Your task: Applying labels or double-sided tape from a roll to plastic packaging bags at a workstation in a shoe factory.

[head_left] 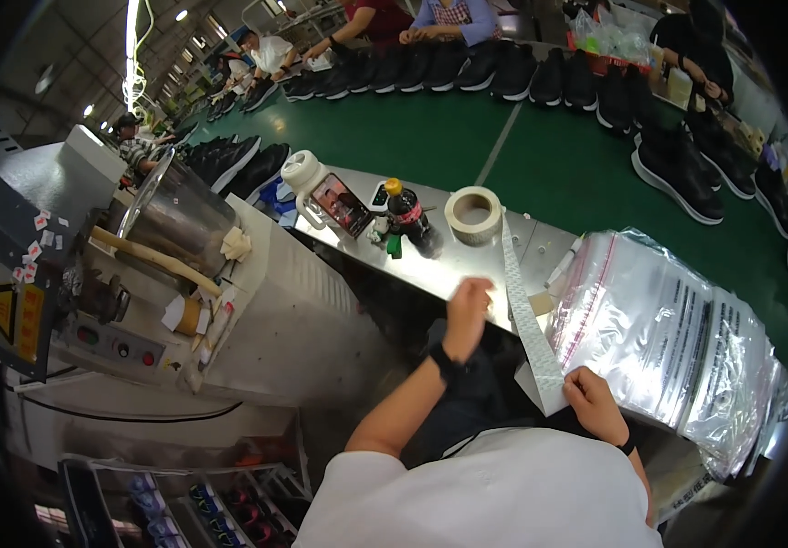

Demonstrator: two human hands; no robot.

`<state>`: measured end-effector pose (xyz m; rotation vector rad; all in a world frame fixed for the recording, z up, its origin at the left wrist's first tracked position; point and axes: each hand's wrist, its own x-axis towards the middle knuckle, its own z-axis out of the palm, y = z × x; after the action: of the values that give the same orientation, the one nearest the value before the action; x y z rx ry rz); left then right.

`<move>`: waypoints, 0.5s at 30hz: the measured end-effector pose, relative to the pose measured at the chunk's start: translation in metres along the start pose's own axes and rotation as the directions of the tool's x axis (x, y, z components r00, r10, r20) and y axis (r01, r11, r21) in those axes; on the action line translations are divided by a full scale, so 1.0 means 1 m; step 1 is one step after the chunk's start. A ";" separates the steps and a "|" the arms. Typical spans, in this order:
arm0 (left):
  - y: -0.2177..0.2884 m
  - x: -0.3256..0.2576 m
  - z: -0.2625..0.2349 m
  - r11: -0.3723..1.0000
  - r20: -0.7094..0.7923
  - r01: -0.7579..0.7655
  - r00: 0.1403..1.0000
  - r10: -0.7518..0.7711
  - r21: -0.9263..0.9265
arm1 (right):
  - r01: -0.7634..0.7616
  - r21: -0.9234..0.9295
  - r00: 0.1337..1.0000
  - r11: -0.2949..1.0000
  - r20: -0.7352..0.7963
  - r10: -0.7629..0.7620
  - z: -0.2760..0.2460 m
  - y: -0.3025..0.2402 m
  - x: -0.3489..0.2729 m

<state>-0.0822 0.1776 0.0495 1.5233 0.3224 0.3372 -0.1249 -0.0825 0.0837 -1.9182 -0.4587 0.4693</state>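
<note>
My right hand [591, 400] grips the lower end of a long white strip of labels [529, 315] that runs up to a roll [473, 215] standing on the steel worktop [430, 265]. My left hand [467, 306] reaches to the worktop's near edge beside the strip, fingers curled; whether it pinches a small label I cannot tell. A stack of clear plastic bags [668, 338] with printed text lies just right of the strip.
A dark soda bottle [407, 215], a white jug [302, 173] and a phone [343, 205] stand on the worktop. A grey machine [184, 274] with a metal pot sits to the left. Black shoes [677, 169] line a green conveyor [430, 132], with other people seated behind.
</note>
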 end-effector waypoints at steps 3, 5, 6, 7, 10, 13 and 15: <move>0.039 -0.077 0.017 0.805 0.430 -0.465 0.853 0.296 0.369 | 0.186 -0.133 0.978 0.973 -0.071 -0.197 0.015 -0.013 0.018; 0.038 -0.102 0.028 0.935 0.431 -0.202 0.900 0.060 0.292 | 0.204 -0.119 0.962 0.972 -0.161 -0.221 0.026 -0.016 0.024; 0.034 -0.105 0.032 0.971 0.406 -0.067 0.913 -0.033 0.230 | 0.241 -0.126 0.943 0.962 -0.204 -0.263 0.033 -0.017 0.029; 0.030 -0.107 0.034 0.970 0.407 -0.067 0.913 -0.035 0.234 | 0.240 -0.122 0.943 0.963 -0.207 -0.261 0.038 -0.018 0.032; 0.017 -0.105 0.034 0.982 0.275 0.172 0.950 -0.145 -0.078 | 0.309 -0.405 0.856 0.860 -0.275 -0.437 0.046 -0.017 0.035; 0.011 -0.095 0.030 0.889 0.306 0.385 0.902 -0.305 -0.249 | 0.293 -0.436 0.837 0.851 -0.313 -0.449 0.045 -0.016 0.036; 0.011 -0.092 0.033 0.904 0.288 0.358 0.913 -0.288 -0.233 | 0.233 -0.316 0.872 0.920 -0.350 -0.341 0.040 -0.010 0.031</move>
<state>-0.1529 0.1098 0.0606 1.1876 0.3108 -0.0737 -0.1200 -0.0318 0.0751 -2.0876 -0.5465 -0.1957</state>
